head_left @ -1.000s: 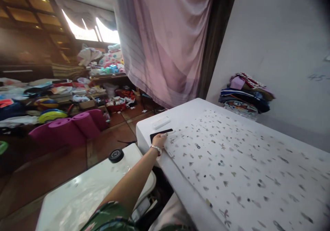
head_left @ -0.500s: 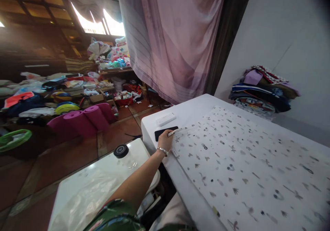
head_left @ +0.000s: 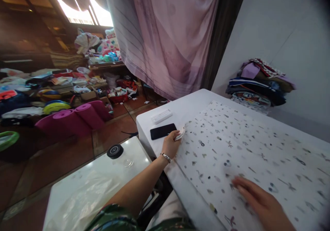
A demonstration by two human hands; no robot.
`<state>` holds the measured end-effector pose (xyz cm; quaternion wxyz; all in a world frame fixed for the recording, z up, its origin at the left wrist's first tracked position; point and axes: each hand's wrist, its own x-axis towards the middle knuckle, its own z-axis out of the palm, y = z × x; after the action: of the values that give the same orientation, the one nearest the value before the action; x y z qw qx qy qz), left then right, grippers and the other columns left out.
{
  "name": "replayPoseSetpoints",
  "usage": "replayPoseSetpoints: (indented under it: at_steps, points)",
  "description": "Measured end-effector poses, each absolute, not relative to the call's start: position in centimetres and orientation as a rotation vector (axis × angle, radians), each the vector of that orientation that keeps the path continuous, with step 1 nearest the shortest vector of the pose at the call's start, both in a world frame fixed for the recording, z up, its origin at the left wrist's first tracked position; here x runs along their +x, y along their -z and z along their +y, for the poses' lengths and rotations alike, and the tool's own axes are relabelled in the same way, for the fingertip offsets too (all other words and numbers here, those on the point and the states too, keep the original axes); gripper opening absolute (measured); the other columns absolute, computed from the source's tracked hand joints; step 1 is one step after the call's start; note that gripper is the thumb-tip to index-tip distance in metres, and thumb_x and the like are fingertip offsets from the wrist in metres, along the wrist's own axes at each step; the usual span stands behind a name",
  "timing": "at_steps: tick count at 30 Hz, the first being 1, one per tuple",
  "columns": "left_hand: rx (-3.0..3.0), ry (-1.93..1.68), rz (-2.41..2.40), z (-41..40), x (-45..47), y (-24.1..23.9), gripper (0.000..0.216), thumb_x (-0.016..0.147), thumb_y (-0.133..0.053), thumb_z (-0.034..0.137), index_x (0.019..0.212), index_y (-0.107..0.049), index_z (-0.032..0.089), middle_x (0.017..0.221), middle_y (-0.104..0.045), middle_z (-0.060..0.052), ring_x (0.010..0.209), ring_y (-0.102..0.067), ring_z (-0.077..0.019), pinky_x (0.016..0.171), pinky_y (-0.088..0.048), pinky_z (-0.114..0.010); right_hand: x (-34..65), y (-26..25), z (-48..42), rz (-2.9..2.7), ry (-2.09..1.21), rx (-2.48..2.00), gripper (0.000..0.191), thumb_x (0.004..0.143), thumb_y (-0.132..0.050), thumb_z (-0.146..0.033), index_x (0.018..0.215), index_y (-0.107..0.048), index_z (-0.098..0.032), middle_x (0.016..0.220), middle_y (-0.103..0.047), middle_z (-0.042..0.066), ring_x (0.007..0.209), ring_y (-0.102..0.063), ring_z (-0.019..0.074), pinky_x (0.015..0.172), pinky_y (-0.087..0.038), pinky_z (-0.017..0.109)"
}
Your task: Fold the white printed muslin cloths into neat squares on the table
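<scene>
A white cloth printed with small grey and brown motifs lies spread over the white-covered table. At its far left corner, my left hand, with a bracelet on the wrist, pinches the gathered, slightly raised edge. Just beyond those fingers lies a black phone, and behind it a white oblong case. My right hand is over the near part of the cloth, somewhat blurred. Its fingers point left, stretched out, with nothing seen in them; whether it touches the cloth I cannot tell.
Left of the table stands a lower white table with a black-lidded clear jar and a clear plastic bag. Folded clothes are stacked by the wall. Pink rolled mats and clutter fill the left; a pink curtain hangs behind.
My right hand has come into view from the lower right, over the cloth. My left hand has shifted slightly right, away from the phone, with the cloth edge lifted in its fingers.
</scene>
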<state>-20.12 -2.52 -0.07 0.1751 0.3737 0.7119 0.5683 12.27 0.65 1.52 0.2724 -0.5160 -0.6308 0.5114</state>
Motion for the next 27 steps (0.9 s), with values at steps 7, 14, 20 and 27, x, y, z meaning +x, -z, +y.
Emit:
replayPoseSetpoints:
  at_steps: [7, 14, 20, 27]
  points:
    - [1.299, -1.477, 2.184, -3.5, -19.4, -0.7, 0.036, 0.067, -0.053, 0.004, 0.097, -0.062, 0.021, 0.092, -0.069, -0.003, 0.085, -0.064, -0.0173, 0.078, -0.048, -0.028, -5.4, -3.7, 3.0, -1.669, -1.962, -1.013, 0.034, 0.072, -0.059, -0.051, 0.086, -0.063, -0.019, 0.094, -0.064, 0.007, 0.071, -0.060, 0.0165, 0.052, -0.048, 0.026]
    - [1.217, -1.430, 2.092, -4.7, -20.1, -1.3, 0.040, 0.065, -0.052, 0.004, 0.100, -0.062, 0.020, 0.090, -0.068, -0.002, 0.080, -0.062, -0.0160, 0.075, -0.048, -0.027, -10.6, -1.5, 3.1, -1.495, -2.042, -0.985, 0.024, 0.066, -0.063, -0.040, 0.073, -0.058, -0.017, 0.058, -0.054, -0.004, 0.050, -0.045, 0.0081, 0.042, -0.030, 0.019]
    - [0.822, -1.633, 1.464, -5.5, -20.7, -1.5, 0.040, 0.067, -0.065, 0.025, 0.105, -0.057, 0.015, 0.099, -0.065, -0.007, 0.084, -0.061, -0.0175, 0.075, -0.049, -0.028, -11.2, -1.8, 2.9, -1.326, -2.177, -0.940, 0.022, 0.066, -0.063, -0.036, 0.075, -0.057, -0.017, 0.057, -0.053, -0.005, 0.049, -0.046, 0.0082, 0.044, -0.032, 0.020]
    - [0.589, -1.739, 1.590, -5.2, -22.0, -1.4, 0.031, 0.065, -0.067, 0.042, 0.072, -0.061, 0.013, 0.061, -0.059, 0.001, 0.054, -0.051, -0.0079, 0.052, -0.041, -0.019, -11.7, -2.1, 2.2, -1.373, -2.101, -1.012, 0.025, 0.067, -0.063, -0.037, 0.076, -0.051, -0.017, 0.058, -0.054, -0.005, 0.046, -0.051, 0.0094, 0.039, -0.033, 0.019]
